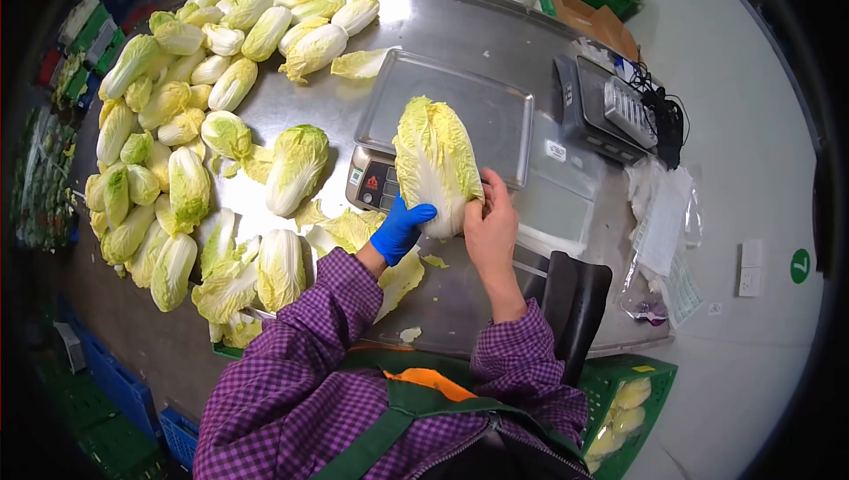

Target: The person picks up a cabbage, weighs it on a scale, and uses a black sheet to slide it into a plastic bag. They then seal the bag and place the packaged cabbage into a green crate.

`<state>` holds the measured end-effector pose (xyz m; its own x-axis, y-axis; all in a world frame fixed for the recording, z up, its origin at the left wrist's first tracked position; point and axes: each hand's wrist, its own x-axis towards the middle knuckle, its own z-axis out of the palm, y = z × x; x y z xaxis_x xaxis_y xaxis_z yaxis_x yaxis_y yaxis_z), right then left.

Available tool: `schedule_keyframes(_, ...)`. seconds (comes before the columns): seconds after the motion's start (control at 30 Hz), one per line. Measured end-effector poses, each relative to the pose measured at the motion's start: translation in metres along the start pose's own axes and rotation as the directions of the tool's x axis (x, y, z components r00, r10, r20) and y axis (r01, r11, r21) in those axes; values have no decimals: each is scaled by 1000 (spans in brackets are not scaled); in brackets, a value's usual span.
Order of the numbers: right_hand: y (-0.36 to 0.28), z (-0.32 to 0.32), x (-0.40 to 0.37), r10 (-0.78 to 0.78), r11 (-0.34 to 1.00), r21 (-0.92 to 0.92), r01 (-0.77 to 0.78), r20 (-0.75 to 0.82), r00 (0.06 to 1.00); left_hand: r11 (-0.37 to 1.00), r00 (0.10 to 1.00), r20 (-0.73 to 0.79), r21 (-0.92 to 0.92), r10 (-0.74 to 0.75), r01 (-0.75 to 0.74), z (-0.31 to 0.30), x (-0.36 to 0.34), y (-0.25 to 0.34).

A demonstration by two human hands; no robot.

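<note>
A napa cabbage (433,157) with a white base and yellow-green leaves is held up in front of me, its leafy end pointing away. My left hand (400,231), in a blue glove, grips its lower left side with the thumb across the base. On the right edge, the bare fingers of my right hand (492,222) pinch an outer leaf. Behind the cabbage lies a weighing scale with a flat metal pan (451,82) and a keypad (376,186). Loose leaves (349,228) are strewn beside my left hand.
Many napa cabbages (168,109) are heaped along the left of the metal table (442,11). Two more (296,171) lie nearer. At right are a grey device (601,109), black cables (663,118) and plastic bags (659,224). A green crate (659,383) with cabbages stands below right.
</note>
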<state>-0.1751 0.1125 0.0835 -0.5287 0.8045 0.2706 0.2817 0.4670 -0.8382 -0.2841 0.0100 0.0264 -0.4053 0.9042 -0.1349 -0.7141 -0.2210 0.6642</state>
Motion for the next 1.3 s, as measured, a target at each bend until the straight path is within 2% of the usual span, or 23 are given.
schedule_keyframes(0.03, 8, -1, 1, -1, 1000, -4, 1, -3, 1000, 999, 999, -13, -27, -36, 35, 0, -2, -2)
schedule_keyframes(0.1, 18, -11, 10, 431, 850, 328, -413, 21, 902, 989, 996, 42, -121, -83, 87, 4, -15, -8)
schedule_keyframes(0.13, 18, -15, 16, 534, 778, 390, -493, 5, 846, 967, 988, 94, -211, -123, 141, 6, -20, -8)
schedule_keyframes(0.27, 44, -34, 18, 586, 653, 641, -403, -90, 806, 937, 951, 83, -165, -299, 309, 21, -22, 6)
schedule_keyframes(0.3, 54, -46, 21, 653, 553, 742, -379, -104, 750, 936, 950, 87, -164, -300, 311, 25, -12, 13)
schedule_keyframes(0.33, 58, -55, 22, 718, 444, 830, -338, -103, 688, 969, 970, 19, 63, -242, 240, 28, 1, 22)
schedule_keyframes(0.37, 62, -61, 20, 719, 444, 831, -335, -107, 687, 941, 985, -31, 293, -168, 170, 29, 17, 31)
schedule_keyframes(0.43, 65, -73, 12, 687, 453, 840, -298, -116, 717, 759, 988, 33, 636, 154, -139, 21, 57, 42)
schedule_keyframes(0.5, 63, -69, 2, 670, 486, 811, -327, -105, 735, 537, 934, 100, 795, 343, -283, 28, 81, 61)
schedule_keyframes(0.53, 59, -64, -5, 659, 515, 771, -375, -76, 748, 535, 933, 103, 795, 344, -285, 26, 94, 67)
schedule_keyframes(0.6, 57, -54, -19, 632, 519, 737, -433, 10, 775, -109, 927, 58, 994, 372, -19, 20, 110, 73)
schedule_keyframes(0.73, 52, -44, -34, 638, 511, 718, -472, 50, 768, -150, 923, 152, 983, 355, -104, 2, 110, 76)
schedule_keyframes(0.8, 43, -40, -41, 628, 527, 690, -496, 77, 775, -208, 700, 417, 907, 579, -367, -7, 95, 74)
schedule_keyframes(0.83, 38, -37, -43, 608, 551, 661, -509, 99, 788, -210, 704, 417, 907, 576, -365, -3, 80, 73)
schedule_keyframes(0.9, 22, -25, -53, 584, 544, 604, -582, 225, 780, 491, 945, 146, 825, 293, -280, 5, 30, 60)
schedule_keyframes(0.97, 16, -4, -74, 492, 575, 508, -641, 411, 767, 826, 990, 32, 556, -135, 95, 0, -15, 38)
schedule_keyframes(1.03, 14, 15, -96, 390, 711, 201, -674, 684, 616, 810, 993, -114, 578, -40, 100, -12, -60, 14)
schedule_keyframes(1.1, -6, 18, -101, 298, 925, -147, -351, 852, 430, 800, 965, -234, 553, -116, 230, -36, -90, 16)
schedule_keyframes(1.13, -1, 20, -108, 299, 923, -148, -355, 856, 421, 782, 922, -340, 517, -185, 347, -46, -104, 22)
schedule_keyframes(1.17, 7, 24, -119, 235, 900, -31, -435, 874, 425, 772, 905, -411, 539, -105, 335, -54, -120, 28)
schedule_keyframes(1.2, 13, 27, -126, 171, 857, 85, -508, 884, 436, 664, 894, -422, 627, -151, 408, -66, -133, 38)
schedule_keyframes(1.23, 15, 27, -126, 171, 855, 81, -513, 888, 427, 539, 878, -437, 700, -195, 468, -76, -144, 46)
schedule_keyframes(1.3, 21, 27, -115, 246, 866, 21, -500, 852, 462, 469, 853, -470, 716, -225, 518, -84, -160, 55)
